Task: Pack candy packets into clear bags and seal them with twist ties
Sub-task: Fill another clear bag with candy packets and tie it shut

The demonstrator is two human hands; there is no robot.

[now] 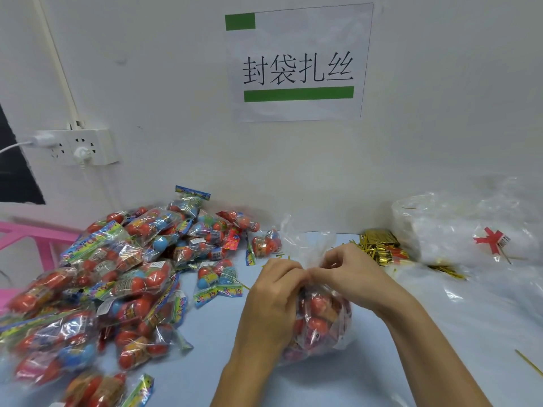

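A clear bag (pixel 320 324) filled with red candy packets stands on the blue table (pixel 367 362) in front of me. My left hand (pixel 273 295) grips the gathered neck of the bag from the left. My right hand (pixel 349 268) pinches the same neck from the right, fingertips meeting those of the left hand. The bag's loose top (pixel 308 242) sticks up behind my fingers. Any twist tie at the neck is hidden by my fingers. A large heap of candy packets (pixel 117 274) with red and blue balls lies to the left.
A bundle of gold twist ties (pixel 382 245) lies behind my right hand, with loose ties scattered around. A stack of clear bags (pixel 470 230) sits at the right. One tie (pixel 529 365) lies at the right edge. A pink chair (pixel 29 233) and a wall socket (pixel 82 146) are at the left.
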